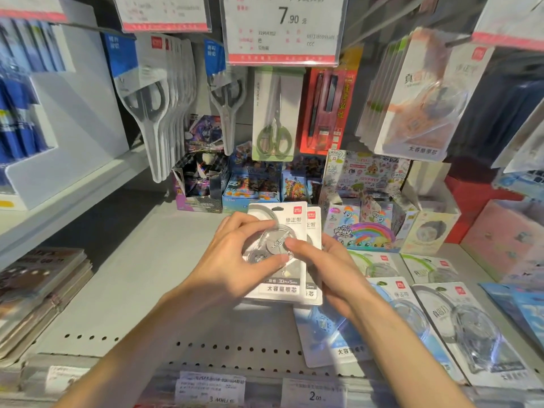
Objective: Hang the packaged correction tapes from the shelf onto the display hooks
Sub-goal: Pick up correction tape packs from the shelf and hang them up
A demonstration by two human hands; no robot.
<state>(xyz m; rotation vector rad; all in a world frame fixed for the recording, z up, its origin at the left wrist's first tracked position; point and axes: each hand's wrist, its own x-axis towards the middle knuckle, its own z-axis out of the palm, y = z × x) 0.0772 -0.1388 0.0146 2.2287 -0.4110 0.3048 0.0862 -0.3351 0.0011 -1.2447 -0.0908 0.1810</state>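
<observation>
Two white-carded correction tape packs are stacked and held upright above the grey shelf. My left hand grips the front pack, thumb and fingers curled over its clear blister. My right hand holds the stack from the right side, thumb pressing on the blister. More correction tape packs lie flat on the shelf to the right. A row of correction tape packs hangs on a display hook at the upper right.
Packaged scissors and a red pen pack hang straight ahead under a price tag. Card boxes and a pony box line the back. Notebooks are stacked at the left.
</observation>
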